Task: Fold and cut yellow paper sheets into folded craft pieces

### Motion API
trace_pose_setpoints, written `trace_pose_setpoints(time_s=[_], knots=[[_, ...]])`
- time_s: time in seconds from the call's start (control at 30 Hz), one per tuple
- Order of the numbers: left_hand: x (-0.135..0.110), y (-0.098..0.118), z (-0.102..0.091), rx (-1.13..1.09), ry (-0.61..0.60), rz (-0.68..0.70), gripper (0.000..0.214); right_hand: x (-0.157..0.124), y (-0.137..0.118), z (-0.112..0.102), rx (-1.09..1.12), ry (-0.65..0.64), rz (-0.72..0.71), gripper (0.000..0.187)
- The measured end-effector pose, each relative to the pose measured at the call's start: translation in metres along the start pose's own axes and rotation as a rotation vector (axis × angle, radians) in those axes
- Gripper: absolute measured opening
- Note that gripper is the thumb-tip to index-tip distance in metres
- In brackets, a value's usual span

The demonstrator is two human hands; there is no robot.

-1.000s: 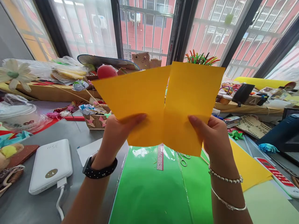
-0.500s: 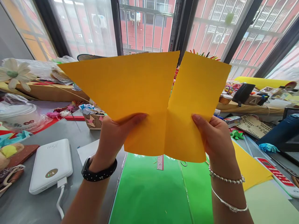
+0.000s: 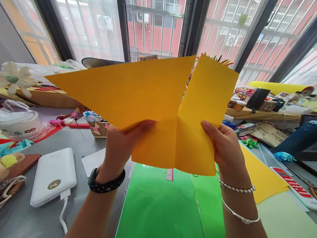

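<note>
A sheet of yellow-orange paper [image 3: 153, 96] is held up above the desk between my two hands. From its top edge a slit runs down to about the middle, and a crease continues below to the bottom edge. My left hand [image 3: 123, 142] grips the wider left part, thumb on the near face and fingers hidden behind. On the narrower right part, my right hand [image 3: 223, 142] pinches the lower outer edge with the thumb in front. Beneath the paper lies a green mat [image 3: 158, 205] with a small ruler [image 3: 169, 174] on it.
A white power bank [image 3: 54, 178] with a cable lies at left, beside white paper [image 3: 93, 160]. More yellow paper [image 3: 262, 175] and a red-and-white packaged item [image 3: 293, 186] are at right. Behind stand a small cardboard box [image 3: 97, 129] and a cluttered windowsill.
The right part of the paper has turned inward and tilts more, with my right hand shifted slightly left. The paper's upper left corner reaches farther left and lower. My left hand barely moves.
</note>
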State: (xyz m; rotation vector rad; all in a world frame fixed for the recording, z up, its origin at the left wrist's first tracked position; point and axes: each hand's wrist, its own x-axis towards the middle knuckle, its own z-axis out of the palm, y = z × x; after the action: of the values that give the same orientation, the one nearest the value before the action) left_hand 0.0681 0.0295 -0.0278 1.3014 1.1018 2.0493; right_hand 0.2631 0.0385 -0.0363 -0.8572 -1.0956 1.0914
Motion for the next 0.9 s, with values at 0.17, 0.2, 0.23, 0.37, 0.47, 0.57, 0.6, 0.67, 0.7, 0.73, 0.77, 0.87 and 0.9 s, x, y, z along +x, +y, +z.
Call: trace_pose_setpoints(time_s=[0.17,0.2,0.23,0.37,0.47,0.57,0.6,0.67,0.7,0.73,0.77,0.87,0.9], knots=[[-0.0007,-0.0010,0.0018,0.005,0.040,0.012,0.013,0.0003,0.0014,0.0012,0.032,0.007,-0.006,0.010],[-0.0008,-0.0011,0.0018,0.011,0.046,0.020,0.014,0.0003,0.0016,0.0014,0.033,0.007,-0.008,0.010],[-0.0008,-0.0011,0.0016,0.017,0.045,0.018,0.014,0.0003,0.0018,0.0016,0.033,0.007,-0.012,0.010],[-0.0004,0.0001,0.0010,0.014,0.038,0.007,0.013,0.0006,0.0025,0.0013,0.029,-0.006,-0.031,0.009],[0.0002,0.0018,0.0009,-0.007,0.029,0.012,0.012,0.0006,0.0023,-0.0003,0.010,-0.038,-0.020,0.010],[0.0004,0.0024,0.0009,-0.028,0.004,-0.013,0.014,0.0000,0.0014,-0.0016,-0.012,-0.038,-0.004,0.010],[0.0002,0.0021,0.0009,-0.033,0.000,-0.022,0.015,-0.0002,0.0011,-0.0016,-0.013,-0.025,-0.006,0.009],[-0.0002,0.0009,0.0008,-0.035,0.006,-0.025,0.014,-0.0008,0.0009,-0.0009,-0.005,0.008,-0.014,0.009],[-0.0005,0.0001,0.0009,-0.032,0.016,-0.016,0.014,-0.0009,0.0010,-0.0003,0.002,0.019,-0.015,0.010],[-0.0006,-0.0006,0.0009,-0.024,0.028,-0.001,0.013,-0.0010,0.0012,0.0004,0.011,0.024,-0.012,0.010],[-0.0006,-0.0013,0.0009,-0.013,0.038,0.013,0.013,-0.0011,0.0015,0.0009,0.023,0.024,-0.007,0.010],[0.0002,-0.0030,0.0010,0.010,0.065,0.052,0.014,-0.0013,0.0024,0.0018,0.067,0.007,0.007,0.010],[0.0006,-0.0034,0.0011,0.011,0.074,0.063,0.014,-0.0013,0.0026,0.0018,0.079,-0.001,0.012,0.009]])
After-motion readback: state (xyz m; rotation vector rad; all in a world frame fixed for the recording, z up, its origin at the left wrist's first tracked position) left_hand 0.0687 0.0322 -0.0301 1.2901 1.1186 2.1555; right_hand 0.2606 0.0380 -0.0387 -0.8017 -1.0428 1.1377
